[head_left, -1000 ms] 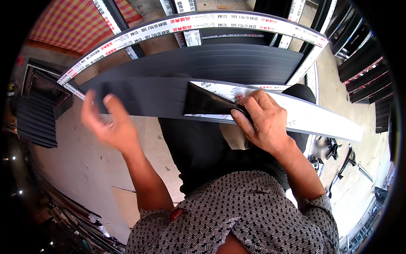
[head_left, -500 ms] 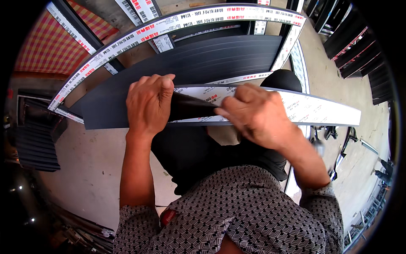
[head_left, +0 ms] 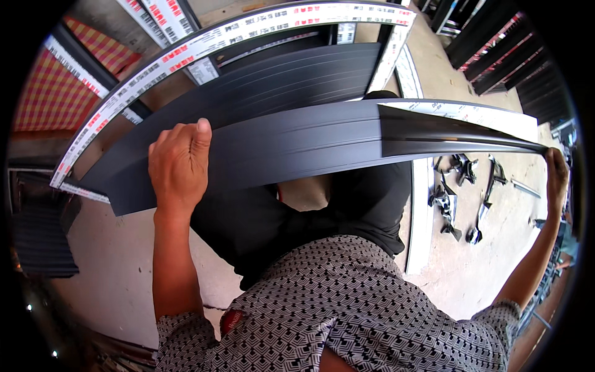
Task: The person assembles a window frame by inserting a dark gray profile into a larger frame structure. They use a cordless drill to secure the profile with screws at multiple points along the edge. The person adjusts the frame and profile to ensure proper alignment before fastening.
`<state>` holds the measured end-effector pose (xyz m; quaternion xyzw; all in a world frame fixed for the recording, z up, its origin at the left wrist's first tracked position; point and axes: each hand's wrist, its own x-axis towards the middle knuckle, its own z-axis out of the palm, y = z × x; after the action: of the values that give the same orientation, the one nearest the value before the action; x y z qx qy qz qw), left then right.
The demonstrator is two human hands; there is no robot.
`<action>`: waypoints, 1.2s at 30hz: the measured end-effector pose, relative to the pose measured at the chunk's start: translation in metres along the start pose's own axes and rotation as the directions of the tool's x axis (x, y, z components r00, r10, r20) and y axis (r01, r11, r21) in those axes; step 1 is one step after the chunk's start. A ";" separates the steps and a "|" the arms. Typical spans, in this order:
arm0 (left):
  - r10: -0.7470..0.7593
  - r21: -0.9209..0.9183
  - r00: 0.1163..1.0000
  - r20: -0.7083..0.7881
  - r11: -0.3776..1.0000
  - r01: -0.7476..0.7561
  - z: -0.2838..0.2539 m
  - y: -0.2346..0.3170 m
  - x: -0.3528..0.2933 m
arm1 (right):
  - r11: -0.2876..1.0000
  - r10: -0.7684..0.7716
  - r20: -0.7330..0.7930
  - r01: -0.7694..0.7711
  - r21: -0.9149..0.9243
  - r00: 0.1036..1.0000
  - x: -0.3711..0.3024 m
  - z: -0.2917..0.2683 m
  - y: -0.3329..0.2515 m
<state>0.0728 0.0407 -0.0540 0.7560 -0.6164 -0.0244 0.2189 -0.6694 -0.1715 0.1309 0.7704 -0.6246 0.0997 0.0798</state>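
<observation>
A long dark grey panel (head_left: 297, 142) lies across my black-trousered knees. My left hand (head_left: 180, 164) is closed on it toward its left end, the thumb pointing away from me. From the panel's right part a strip of protective film (head_left: 446, 133) is peeled back, its black underside showing. The film stretches taut to the right, where my right hand (head_left: 556, 170) grips its end with the arm far out. White printed film (head_left: 505, 115) still covers the panel's far right end. Bare grey surface with fine lengthwise lines shows left of the peeled strip.
Beyond the panel lies a curved frame (head_left: 248, 25) with white printed tape, around a wide dark slatted panel (head_left: 297, 74). Crumpled film scraps (head_left: 462, 168) lie on the floor at right. Dark profiles (head_left: 483, 46) are stacked at far right, a checkered cloth (head_left: 46, 99) at far left.
My right hand has swept from the panel's middle far out to the right, drawing the film along and baring the grey surface. My left hand keeps its hold; the view has shifted slightly.
</observation>
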 end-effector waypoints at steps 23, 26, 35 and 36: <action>0.336 -0.014 0.942 0.014 0.942 -0.336 0.029 0.093 0.004 | 0.497 0.334 0.094 -0.259 0.828 0.938 -0.043 0.074 -0.125; 0.373 -0.033 0.925 0.077 0.928 -0.372 0.054 0.132 0.014 | 0.414 0.332 0.097 -0.238 0.878 0.938 -0.045 0.072 -0.142; 0.370 -0.042 0.918 0.146 0.929 -0.367 0.080 0.162 0.028 | 0.711 0.360 -0.181 -0.143 0.689 0.915 -0.067 0.037 -0.123; 0.363 -0.035 0.920 0.145 0.932 -0.362 0.080 0.162 0.029 | 0.767 0.378 -0.221 -0.171 0.619 0.899 -0.066 0.029 -0.119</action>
<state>-0.0938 -0.0338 -0.0612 0.6242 -0.7601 -0.0422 0.1757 -0.5641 -0.0913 0.0859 0.6273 -0.6478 0.4261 -0.0724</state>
